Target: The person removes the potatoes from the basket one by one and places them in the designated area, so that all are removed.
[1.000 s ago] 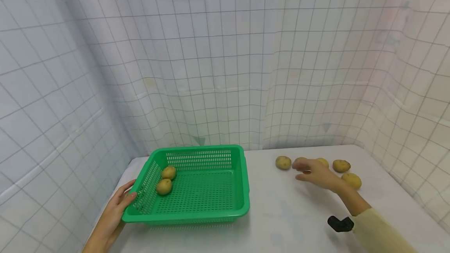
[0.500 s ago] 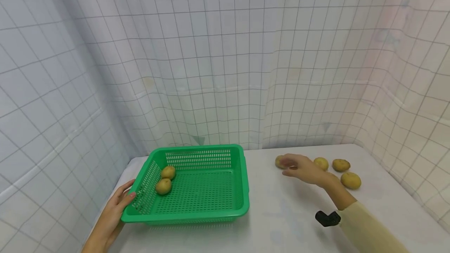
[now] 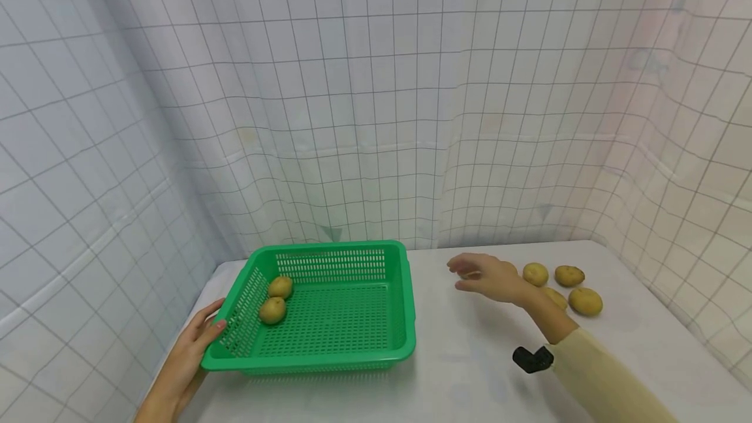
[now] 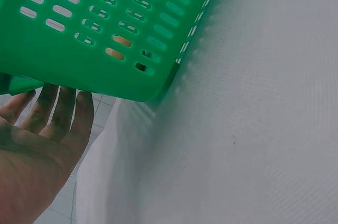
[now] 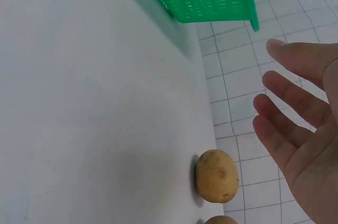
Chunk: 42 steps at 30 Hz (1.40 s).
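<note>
Green basket [image 3: 346,358]; right hand [image 3: 490,277] over potato [image 5: 216,176]

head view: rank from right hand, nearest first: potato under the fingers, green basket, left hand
1. potato under the fingers, mostly hidden beneath the right hand.
2. green basket, to the hand's left on the table.
3. left hand, at the basket's far left corner.

White table [image 3: 470,371] against a grid-patterned curtain [image 3: 376,96] on three sides.
</note>
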Each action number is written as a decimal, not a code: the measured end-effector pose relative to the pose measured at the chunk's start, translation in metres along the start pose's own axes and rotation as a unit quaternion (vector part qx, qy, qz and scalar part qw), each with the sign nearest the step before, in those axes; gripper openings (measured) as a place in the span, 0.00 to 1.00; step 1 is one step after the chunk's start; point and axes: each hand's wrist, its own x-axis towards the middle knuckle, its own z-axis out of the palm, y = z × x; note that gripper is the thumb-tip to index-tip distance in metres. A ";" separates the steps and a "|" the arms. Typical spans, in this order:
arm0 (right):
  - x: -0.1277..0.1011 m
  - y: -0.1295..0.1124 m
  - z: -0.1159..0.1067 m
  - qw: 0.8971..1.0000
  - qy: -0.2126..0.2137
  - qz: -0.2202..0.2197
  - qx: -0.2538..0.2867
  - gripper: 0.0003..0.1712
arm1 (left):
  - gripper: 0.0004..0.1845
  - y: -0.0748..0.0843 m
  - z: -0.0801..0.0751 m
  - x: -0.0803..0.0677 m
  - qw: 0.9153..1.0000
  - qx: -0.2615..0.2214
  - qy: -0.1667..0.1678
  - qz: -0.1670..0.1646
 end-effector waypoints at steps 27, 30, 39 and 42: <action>0.057 -0.066 0.003 0.998 -0.046 -0.021 0.040 0.23 | 0.26 -0.002 0.002 0.000 1.000 -0.020 -0.002 0.013; 0.064 -0.068 0.006 0.997 -0.052 -0.020 0.056 0.23 | 0.26 -0.003 0.001 0.001 1.000 -0.018 0.001 0.013; 0.090 -0.078 0.022 0.993 -0.079 -0.080 0.035 0.20 | 0.24 -0.003 0.002 0.002 0.999 -0.024 -0.004 0.032; 0.098 -0.083 0.027 0.992 -0.089 -0.090 0.023 0.20 | 0.24 -0.002 0.003 0.002 0.999 -0.023 -0.002 0.029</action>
